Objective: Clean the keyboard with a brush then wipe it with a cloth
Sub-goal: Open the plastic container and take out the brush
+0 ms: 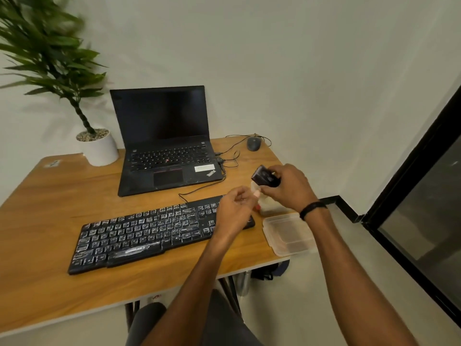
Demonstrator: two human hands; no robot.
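The right hand (287, 188) is raised above the far right end of the keyboard, its fingers curled round a small dark blocky object (264, 176), which is too blurred to tell whether it is the brush. A black braided wristband (313, 209) sits on that wrist. The left hand (234, 211) hangs over the right end of the keyboard with its fingers curled and its thumb and forefinger drawn together close under the dark object; whether they pinch anything cannot be told. Between and below the two hands, just beyond the keyboard's right end, lies a pale translucent thing (270, 207), too hidden to identify. The black full-size keyboard (149, 236) lies flat and at a slant on the light brown wooden table (62, 196), its keys streaked with whitish marks. Just to the right of the keyboard, at the table's edge, rests a clear shallow rectangular plastic container (287, 236). Behind the keyboard stands an open black laptop (162, 121) with a dark screen, and a thin black cable (199, 189) runs between the two. Further back and to the right of the keyboard sits a dark grey wired mouse (253, 143). Behind the keyboard's left end, beside the laptop, stands a round white pot (101, 151) with a green leafy plant.
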